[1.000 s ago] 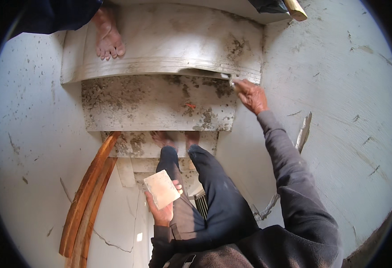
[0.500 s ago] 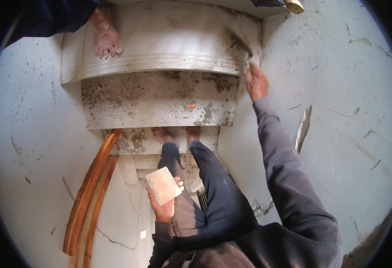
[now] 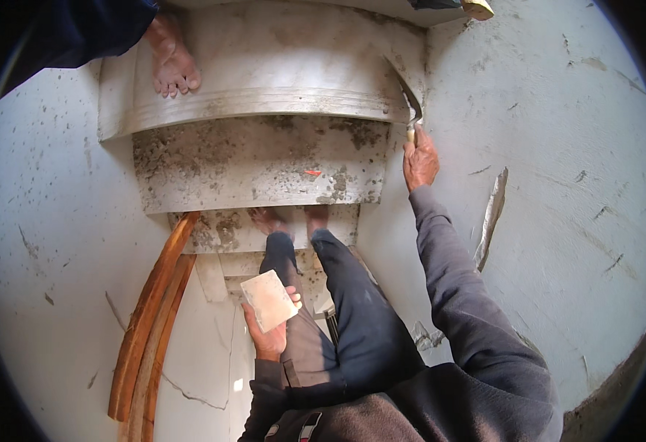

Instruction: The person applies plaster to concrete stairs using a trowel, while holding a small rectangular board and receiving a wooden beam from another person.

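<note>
My right hand (image 3: pixel 421 160) grips the light handle of a thin metal trowel (image 3: pixel 413 101), whose blade lies over the right end of the upper curved step (image 3: pixel 271 51), beside where it meets the right wall. My left hand (image 3: pixel 264 331) holds a pale square tile (image 3: pixel 267 298) low, over my left leg, fingers curled round its edge. Beneath the upper step is a mortar-spattered step (image 3: pixel 227 177) with a small orange piece (image 3: pixel 313 173) on it. My bare feet stand on the step below that, partly hidden under its edge.
Another person's bare foot (image 3: pixel 172 62) rests on the upper step at top left. Two wooden planks (image 3: pixel 142 320) lean at lower left. Walls enclose the stairs on both sides, the right one (image 3: pixel 544 184) cracked. A wooden piece (image 3: pixel 477 9) juts from the top step.
My right hand and trowel rose from the step's front edge onto its right end, then drew slightly down, the blade turning more lengthwise along the wall. The left hand with the tile shifted only slightly.
</note>
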`<control>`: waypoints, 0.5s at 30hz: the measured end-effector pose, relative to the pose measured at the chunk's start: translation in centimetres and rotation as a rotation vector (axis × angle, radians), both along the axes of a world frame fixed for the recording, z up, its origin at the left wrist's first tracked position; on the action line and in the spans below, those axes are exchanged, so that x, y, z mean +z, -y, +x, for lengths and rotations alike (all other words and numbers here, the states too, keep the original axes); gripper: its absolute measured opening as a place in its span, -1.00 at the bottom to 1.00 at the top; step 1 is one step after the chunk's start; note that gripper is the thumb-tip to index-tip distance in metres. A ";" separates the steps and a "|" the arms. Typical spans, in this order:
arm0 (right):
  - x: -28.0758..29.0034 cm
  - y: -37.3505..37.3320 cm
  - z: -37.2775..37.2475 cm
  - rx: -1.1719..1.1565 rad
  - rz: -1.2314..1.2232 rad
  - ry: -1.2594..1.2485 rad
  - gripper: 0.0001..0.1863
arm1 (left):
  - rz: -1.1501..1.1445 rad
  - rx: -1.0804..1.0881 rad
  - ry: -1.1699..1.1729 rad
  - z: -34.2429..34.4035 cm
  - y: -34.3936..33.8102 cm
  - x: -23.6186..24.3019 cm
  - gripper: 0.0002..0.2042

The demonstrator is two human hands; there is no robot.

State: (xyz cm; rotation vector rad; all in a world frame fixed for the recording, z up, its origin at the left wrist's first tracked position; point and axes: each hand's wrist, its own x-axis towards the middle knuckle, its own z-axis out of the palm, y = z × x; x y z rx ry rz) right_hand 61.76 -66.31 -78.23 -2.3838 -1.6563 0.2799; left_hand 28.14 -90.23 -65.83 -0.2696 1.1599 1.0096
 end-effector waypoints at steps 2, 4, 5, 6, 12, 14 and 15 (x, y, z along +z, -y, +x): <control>0.1 1.5 -0.5 -0.002 -0.074 0.003 -0.58 | 0.001 -0.006 -0.009 0.0 -0.2 0.1 -0.15; 0.3 4.6 -1.7 0.081 -0.098 -0.074 -0.57 | -0.011 -0.008 -0.023 0.1 -0.3 0.3 -0.15; 0.9 6.0 -2.8 0.114 -0.186 -0.112 -0.57 | -0.022 -0.006 -0.032 0.1 -0.4 0.4 -0.16; 1.5 7.1 -3.8 0.148 -0.273 -0.151 -0.57 | -0.032 -0.004 -0.042 0.1 -0.5 0.4 -0.17; 1.6 6.7 -4.5 0.051 -0.139 -0.363 -0.51 | -0.016 -0.016 -0.005 -0.1 -0.2 0.3 -0.16; 1.7 3.0 -4.3 -0.063 -0.081 -0.317 -0.51 | -0.017 -0.015 -0.014 -0.2 0.1 0.2 -0.16; 2.1 0.8 -4.0 -0.079 -0.053 -0.251 -0.50 | -0.013 -0.013 -0.012 -0.2 0.1 0.2 -0.16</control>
